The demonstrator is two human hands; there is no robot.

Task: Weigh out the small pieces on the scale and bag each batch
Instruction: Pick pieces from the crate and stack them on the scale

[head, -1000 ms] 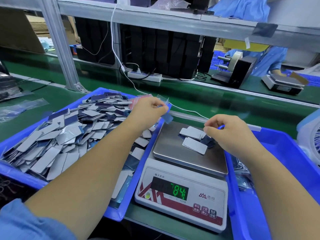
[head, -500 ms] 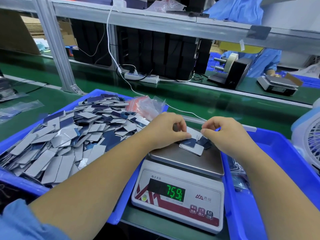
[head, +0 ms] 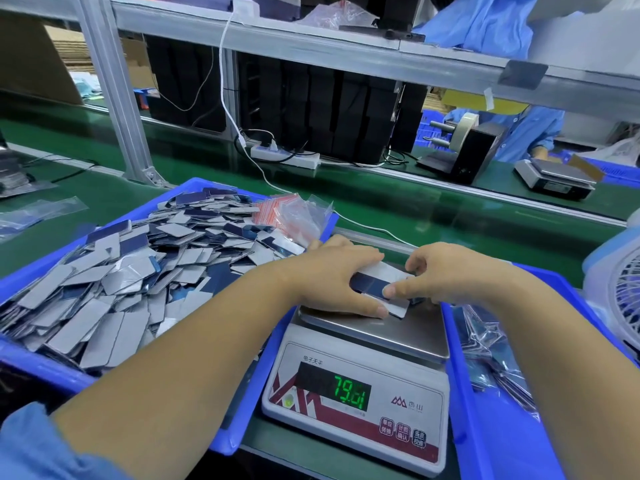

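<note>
Both bare forearms reach forward over the white digital scale [head: 356,393], meeting above its steel weighing pan [head: 408,332].

Left hand [head: 334,282]: palm down, fingers curled, closed round the left end of a small stack of flat rectangular pieces, grey-white and dark blue [head: 375,287], thumb along the stack's near edge.

Right hand [head: 450,273]: fingers bent, pinching the stack's right end, thumb tip on the dark top piece.

Stack: held between both hands, just over or on the pan; cannot tell which. Green display reading blurred.

Loose pieces heaped in the blue plastic tray [head: 41,367], left of the scale; clear red-striped zip bags [head: 294,216] at its far corner.
</note>
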